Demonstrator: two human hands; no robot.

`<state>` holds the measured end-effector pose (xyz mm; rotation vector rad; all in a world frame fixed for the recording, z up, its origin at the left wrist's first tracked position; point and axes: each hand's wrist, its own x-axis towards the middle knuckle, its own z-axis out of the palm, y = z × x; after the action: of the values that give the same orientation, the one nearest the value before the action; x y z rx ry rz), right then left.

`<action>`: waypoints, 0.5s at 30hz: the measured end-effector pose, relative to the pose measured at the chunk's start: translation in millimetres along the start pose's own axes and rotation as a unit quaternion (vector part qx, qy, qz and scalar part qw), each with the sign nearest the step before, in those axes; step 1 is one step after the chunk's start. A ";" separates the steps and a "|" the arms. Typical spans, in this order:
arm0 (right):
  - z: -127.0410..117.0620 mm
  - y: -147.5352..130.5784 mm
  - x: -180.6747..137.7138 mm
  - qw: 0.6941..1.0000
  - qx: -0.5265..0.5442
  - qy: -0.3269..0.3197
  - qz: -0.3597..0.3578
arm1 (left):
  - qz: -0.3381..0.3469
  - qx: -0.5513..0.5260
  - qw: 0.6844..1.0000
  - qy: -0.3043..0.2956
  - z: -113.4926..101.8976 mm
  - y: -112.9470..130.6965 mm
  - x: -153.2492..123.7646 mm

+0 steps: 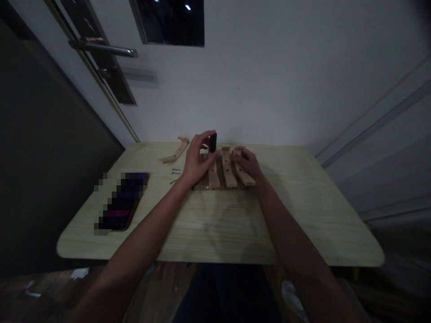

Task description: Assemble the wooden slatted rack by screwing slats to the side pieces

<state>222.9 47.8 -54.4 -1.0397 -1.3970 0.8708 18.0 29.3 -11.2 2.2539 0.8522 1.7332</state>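
Note:
My left hand [199,157] is closed around a short black handle-like piece [213,141], held upright above the left one of three curved wooden pieces. Its lower end is hidden, so its exact kind cannot be told. The left wooden piece [213,175], the middle one [227,168] and the right one [244,174] lie side by side across a brown board [201,184]. Small dark holes show in them. My right hand [248,162] grips the right wooden piece near its far end, with some fingers hidden behind it.
Another curved wooden piece [177,151] lies at the table's back left. Several screws [176,171] rest beside my left wrist. A phone [124,202], partly pixelated, lies on the left of the pale table [303,215]. Behind stands a white door with a metal handle [111,49].

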 end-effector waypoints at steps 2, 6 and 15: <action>0.3 -0.9 -0.3 1.000 -0.005 0.002 -0.002 | 0.005 0.024 1.000 0.014 -0.2 -1.6 0.7; 1.2 -5.8 -1.4 1.000 -0.015 0.005 -0.017 | -0.001 0.031 0.999 0.031 0.1 -4.8 1.2; -0.6 -5.4 -1.9 0.999 -0.029 0.013 -0.016 | -0.021 -0.015 1.000 0.005 -1.9 1.7 0.6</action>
<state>222.9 44.2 -49.9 -1.0665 -1.4195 0.7955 16.8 27.9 -9.3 2.1932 0.8634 1.7284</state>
